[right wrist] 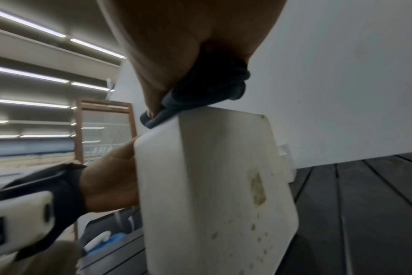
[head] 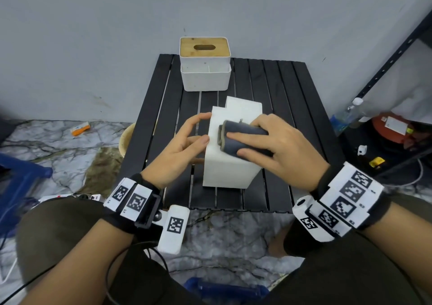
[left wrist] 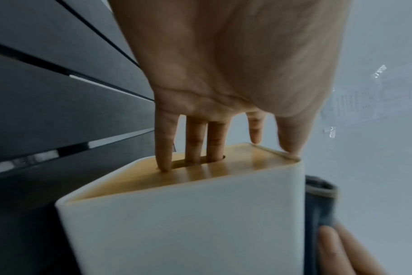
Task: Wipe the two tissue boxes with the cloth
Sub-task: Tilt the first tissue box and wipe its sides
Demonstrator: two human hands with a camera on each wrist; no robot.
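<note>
A white tissue box [head: 226, 171] stands tipped on its side in the middle of the black slatted table [head: 292, 118]. Its bamboo lid [left wrist: 223, 173] faces left. My left hand [head: 201, 129] steadies that lid with straight fingers [left wrist: 193, 141], two of them reaching into the slot and the thumb on the edge. My right hand [head: 280, 146] holds a folded dark blue-grey cloth [head: 243, 134] and presses it on the box's upper face. The box's right-hand face [right wrist: 212, 186] shows brown spots. A second white tissue box [head: 205, 64] with a bamboo lid stands upright at the table's back edge.
A grey wall rises right behind the table. At the right a black metal rack [head: 385, 64] stands with a plastic bottle [head: 346, 118] and a red object [head: 392, 129] on its low shelf. A blue stool [head: 21, 178] and an orange packet [head: 80, 128] are on the floor at the left.
</note>
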